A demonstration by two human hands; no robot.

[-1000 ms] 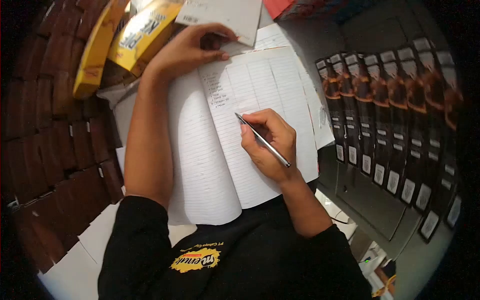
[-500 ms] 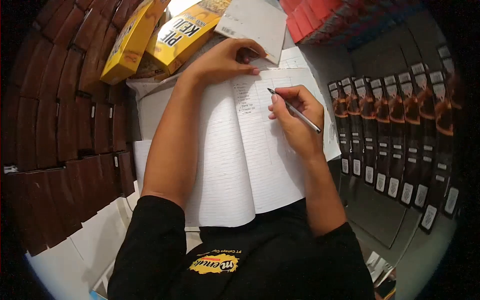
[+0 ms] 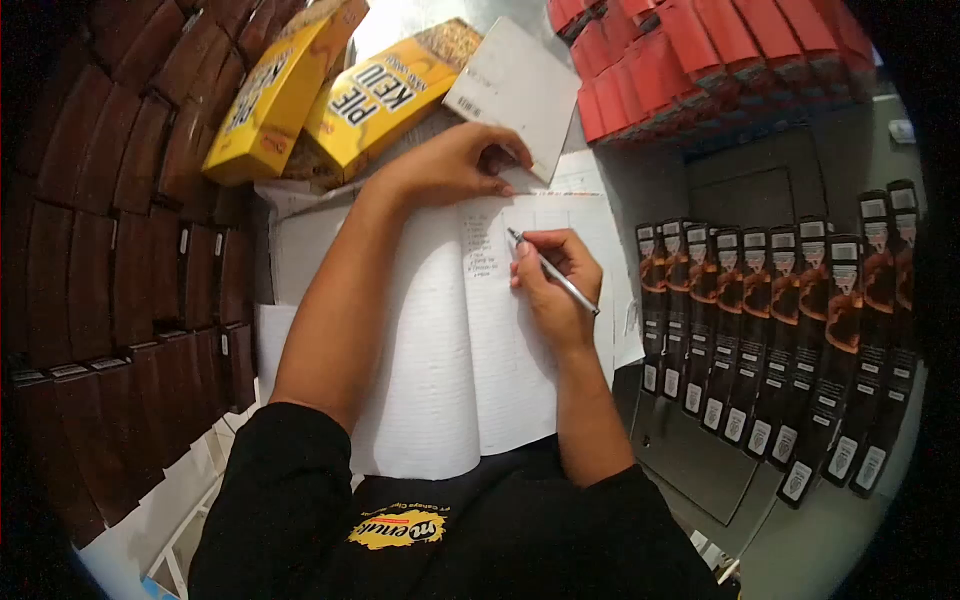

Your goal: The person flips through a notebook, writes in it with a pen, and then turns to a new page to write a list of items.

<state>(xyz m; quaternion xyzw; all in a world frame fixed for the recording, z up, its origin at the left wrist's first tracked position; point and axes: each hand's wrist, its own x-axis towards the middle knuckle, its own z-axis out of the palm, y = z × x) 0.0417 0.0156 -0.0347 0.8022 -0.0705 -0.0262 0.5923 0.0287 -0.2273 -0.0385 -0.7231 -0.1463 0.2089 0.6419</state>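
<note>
An open notebook (image 3: 410, 400) with ruled pages lies in front of me, and a short handwritten list runs down the left column of its right page. My right hand (image 3: 560, 290) grips a ballpoint pen (image 3: 567, 279), its tip over the page just right of the list. My left hand (image 3: 460, 165) rests at the notebook's top edge, thumb on the paper. Its thumb and curled forefinger are apart, beside the lower corner of a whitish flat item (image 3: 515, 90) with a barcode. The other left fingers are partly hidden.
Two yellow boxes, one leaning (image 3: 285, 90) and one flat (image 3: 390, 95), lie beyond my left arm. Dark brown packs (image 3: 80, 270) are stacked at left. Red packs (image 3: 690, 60) fill the far right, and a row of dark boxes (image 3: 760, 330) stands at right.
The view has shifted, so the notebook and hands sit lower and more of the red packs shows. My right hand still holds the pen near the list; my left stays at the top edge.
</note>
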